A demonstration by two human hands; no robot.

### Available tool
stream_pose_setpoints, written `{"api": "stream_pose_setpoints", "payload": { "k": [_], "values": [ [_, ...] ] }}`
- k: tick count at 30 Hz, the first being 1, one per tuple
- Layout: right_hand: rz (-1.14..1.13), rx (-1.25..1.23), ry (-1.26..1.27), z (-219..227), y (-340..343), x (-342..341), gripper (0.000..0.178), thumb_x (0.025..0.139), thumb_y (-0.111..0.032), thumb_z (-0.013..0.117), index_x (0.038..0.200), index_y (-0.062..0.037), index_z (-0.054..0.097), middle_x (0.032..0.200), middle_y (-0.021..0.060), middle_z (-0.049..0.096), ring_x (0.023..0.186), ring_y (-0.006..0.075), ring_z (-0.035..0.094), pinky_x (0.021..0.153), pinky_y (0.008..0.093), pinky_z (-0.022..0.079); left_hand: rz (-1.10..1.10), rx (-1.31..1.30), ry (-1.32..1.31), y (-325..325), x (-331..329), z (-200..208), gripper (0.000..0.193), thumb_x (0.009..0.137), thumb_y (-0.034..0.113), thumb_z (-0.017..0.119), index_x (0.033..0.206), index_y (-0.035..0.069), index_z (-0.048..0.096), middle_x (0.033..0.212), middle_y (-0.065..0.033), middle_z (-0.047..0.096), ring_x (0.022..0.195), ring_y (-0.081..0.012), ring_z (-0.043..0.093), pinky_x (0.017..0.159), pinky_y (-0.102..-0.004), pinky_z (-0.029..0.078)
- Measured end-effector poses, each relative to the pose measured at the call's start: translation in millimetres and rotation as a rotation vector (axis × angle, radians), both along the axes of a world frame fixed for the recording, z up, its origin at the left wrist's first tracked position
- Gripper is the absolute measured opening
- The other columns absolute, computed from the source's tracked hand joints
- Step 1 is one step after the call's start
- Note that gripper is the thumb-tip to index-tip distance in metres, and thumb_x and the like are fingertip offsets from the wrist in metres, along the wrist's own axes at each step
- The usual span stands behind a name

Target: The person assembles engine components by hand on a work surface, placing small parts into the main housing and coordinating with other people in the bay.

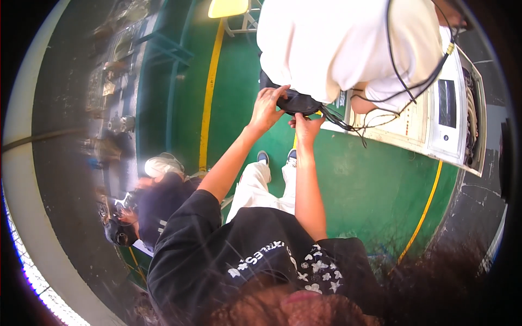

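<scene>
A black pouch (300,103) hangs at the back of a person in a white top (337,49), just below the top's hem. My left hand (266,108) is closed on the pouch's left end, thumb below and fingers over it. At its lower right edge my right hand (308,129) pinches the pouch, with part of the fingers hidden behind the hand. Several thin black cables (353,128) run from the pouch's right side in loose loops. What is inside the pouch cannot be seen.
The person in white is beside a white bench (402,127) with a panel and black cables (435,76). Another person in dark clothing (163,201) is at the left by a cluttered, blurred worktable (122,125). A yellow stool (228,7) stands beyond. Yellow lines (209,103) cross the green floor.
</scene>
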State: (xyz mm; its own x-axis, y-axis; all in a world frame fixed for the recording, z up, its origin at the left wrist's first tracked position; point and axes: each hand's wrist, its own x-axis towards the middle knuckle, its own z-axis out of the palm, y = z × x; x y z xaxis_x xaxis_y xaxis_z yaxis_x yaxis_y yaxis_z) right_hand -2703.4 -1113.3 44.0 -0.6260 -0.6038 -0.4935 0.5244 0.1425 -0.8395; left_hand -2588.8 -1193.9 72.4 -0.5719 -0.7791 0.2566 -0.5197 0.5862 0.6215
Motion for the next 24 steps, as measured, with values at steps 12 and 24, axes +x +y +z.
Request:
{"api": "stream_pose_setpoints", "payload": {
  "k": [12, 24],
  "values": [
    [-0.047, 0.131, -0.035, -6.5, -157.3, -17.7, 0.065, 0.086, 0.004, 0.062, 0.138, -0.0014, 0.024, 0.079, 0.0136, 0.066, 0.06, 0.0203, 0.066, 0.053, 0.0301, 0.055, 0.105, 0.489, 0.697, -236.2, -17.4, -55.3, 0.083, 0.084, -0.017, 0.048, 0.156, 0.015, 0.023, 0.151, -0.0134, 0.042, 0.136, -0.0293, 0.043, 0.109, -0.0416, 0.04],
    [-0.045, 0.267, -0.267, 4.8, -230.6, -3.7, 0.048, 0.097, -0.026, 0.063, 0.132, -0.0002, 0.042, 0.09, 0.0159, 0.068, 0.064, 0.0232, 0.067, 0.057, 0.031, 0.052, -0.318, 0.461, 0.111, -401.3, -55.5, -28.1, 0.052, 0.084, -0.001, 0.063, 0.133, 0.0, 0.044, 0.094, -0.0167, 0.071, 0.088, -0.0335, 0.069, 0.078, -0.0423, 0.054]
  ]
}}
